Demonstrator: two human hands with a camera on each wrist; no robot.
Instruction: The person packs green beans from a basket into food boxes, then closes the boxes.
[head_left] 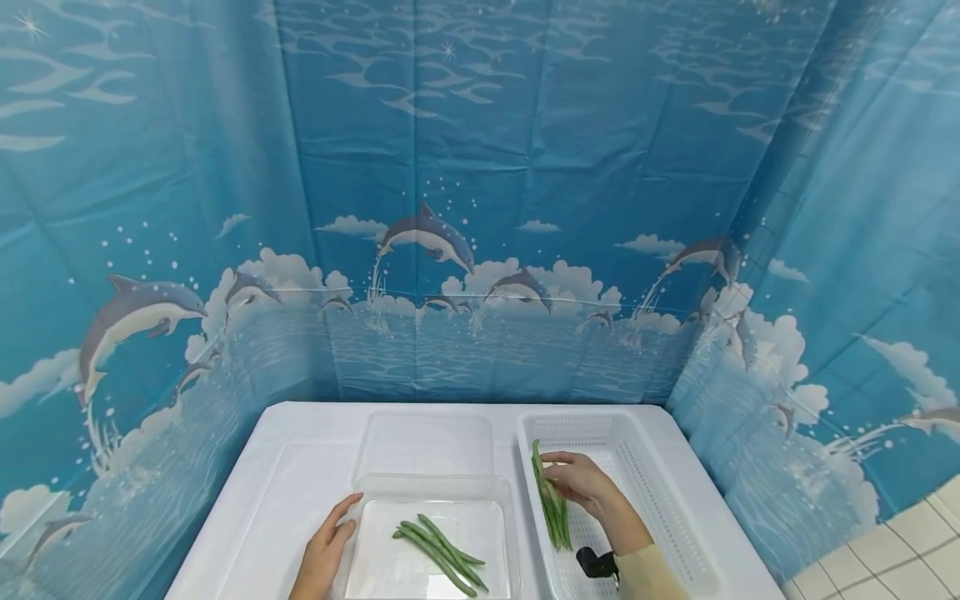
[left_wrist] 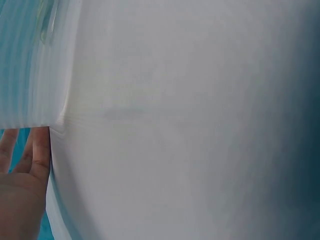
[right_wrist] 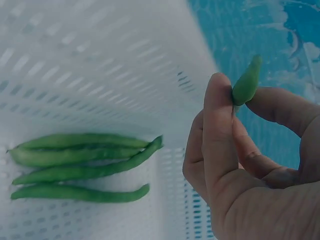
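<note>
1 bean [right_wrist: 247, 83] in right grip [head_left: 585, 483]

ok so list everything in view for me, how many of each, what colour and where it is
beans in the container: several, exact count unclear, green, on its floor
beans in the basket: four in the right wrist view, green, lying side by side
held bean: one, green, in the right hand
container: one, clear, on the table
flat piece: one, see-through, perhaps a lid, behind the container
basket: one, white, perforated, right of the container
table: one, white, under everything
dolphin backdrop: blue, around the table
tiles: several, pale, lower right
black device: one, black, at the right wrist
sleeve: one, pale yellow, right arm
left hand: one, at the container's left edge
right hand: one, over the basket
</note>
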